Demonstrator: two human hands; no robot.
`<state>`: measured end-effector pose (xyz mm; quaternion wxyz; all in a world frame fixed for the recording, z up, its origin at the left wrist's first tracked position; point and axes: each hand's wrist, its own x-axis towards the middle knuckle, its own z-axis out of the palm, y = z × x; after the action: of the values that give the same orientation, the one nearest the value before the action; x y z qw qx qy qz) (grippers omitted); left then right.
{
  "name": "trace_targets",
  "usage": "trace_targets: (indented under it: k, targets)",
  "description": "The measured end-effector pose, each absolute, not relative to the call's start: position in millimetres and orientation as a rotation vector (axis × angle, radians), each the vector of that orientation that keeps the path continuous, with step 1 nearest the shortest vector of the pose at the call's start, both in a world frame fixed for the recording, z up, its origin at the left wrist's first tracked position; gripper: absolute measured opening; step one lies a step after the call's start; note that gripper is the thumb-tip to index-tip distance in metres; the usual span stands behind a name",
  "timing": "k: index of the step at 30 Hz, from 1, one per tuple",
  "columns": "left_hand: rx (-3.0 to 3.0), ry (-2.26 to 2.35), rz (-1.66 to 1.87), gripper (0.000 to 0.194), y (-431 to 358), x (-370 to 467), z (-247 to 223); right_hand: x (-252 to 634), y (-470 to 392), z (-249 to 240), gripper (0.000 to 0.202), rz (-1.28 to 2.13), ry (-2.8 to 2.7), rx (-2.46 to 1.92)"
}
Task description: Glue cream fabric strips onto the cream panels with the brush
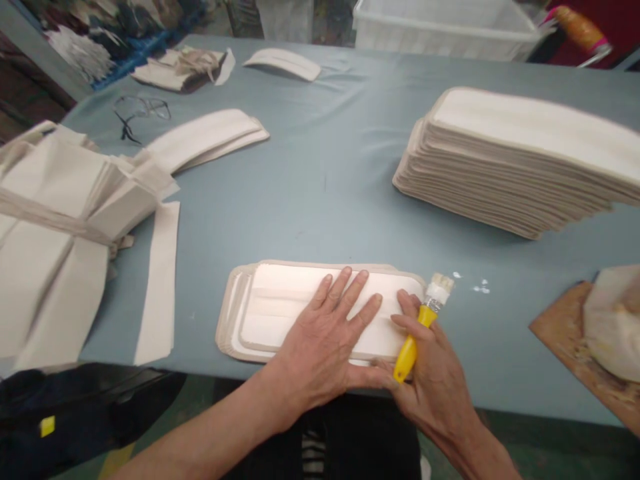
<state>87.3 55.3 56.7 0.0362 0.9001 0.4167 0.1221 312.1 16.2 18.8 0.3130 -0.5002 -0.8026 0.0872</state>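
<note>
My left hand (330, 337) lies flat, fingers spread, on top of a low stack of white rounded panels (275, 287) with beige edges at the table's near edge. My right hand (433, 363) grips a paintbrush (415, 340) with a yellow handle, its bristles (440, 287) coated in white and pointing away from me. The fingers of that hand also rest against the right end of the stack. Both thumbs come close together at the stack's near side. A few white drops (481, 287) dot the cloth right of the bristles.
A tall stack of similar panels (500, 167) stands at right on the blue-grey table (320, 187). Tied bundles of pale strips (55, 200) sit at left, near glasses (143, 107). A brown board (570, 327) bears a plastic-covered container (615, 320). A white crate (445, 30) is behind.
</note>
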Motion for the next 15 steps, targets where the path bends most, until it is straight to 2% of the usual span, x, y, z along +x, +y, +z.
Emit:
trace_targets:
  k: [3,6,10,15]
  targets:
    - [2.831,1.299,0.471,0.103,54,87,55,310,14,23,0.048,0.322,-2.013,-1.317]
    - [2.877,1.326,0.559,0.093,57,87,50,310,12,28,0.049,0.403,-1.772,-1.327]
    - [2.970,1.263,0.658,0.086,64,86,43,312,9,27,0.038,0.286,-1.564,-1.452]
    - [2.963,1.176,0.679,0.080,67,85,42,308,3,17,0.029,0.096,-1.584,-1.672]
